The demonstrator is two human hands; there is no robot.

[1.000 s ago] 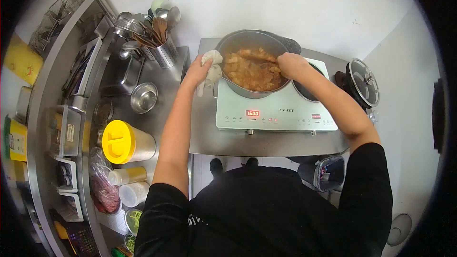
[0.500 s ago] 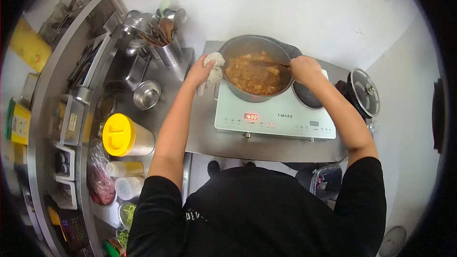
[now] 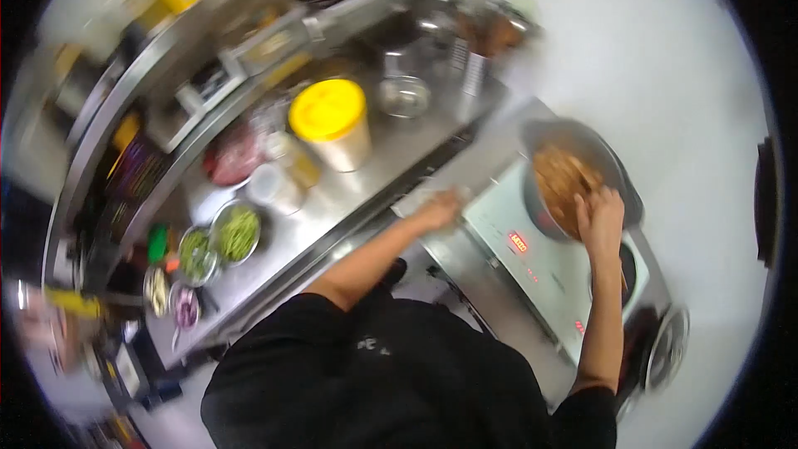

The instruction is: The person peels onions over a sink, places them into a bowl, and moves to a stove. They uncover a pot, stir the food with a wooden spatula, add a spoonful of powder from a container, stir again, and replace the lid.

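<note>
finds the pot (image 3: 553,137) on the far zone of the induction cooker (image 3: 499,224), up against the white wall, well filled with chunky brown stew (image 3: 561,187). reads as heavy and hot: stiff metal walls, loose wet contents ready to slosh if tipped, so best taken at the rim or a side handle through a cloth, never bare. shows the right hand (image 3: 600,214) curled over the near rim above the stew, perhaps round a stirring tool, yet too blurred to tell what, if anything, sits in the grip. shows the left hand (image 3: 436,209) low on the counter (image 3: 366,175) edge just beside the cooker, well apart from the pot; cannot tell whether closed or slack. leaves a yellow-lidded tub (image 3: 327,110) and bowls of greens (image 3: 238,233) further left.
</note>
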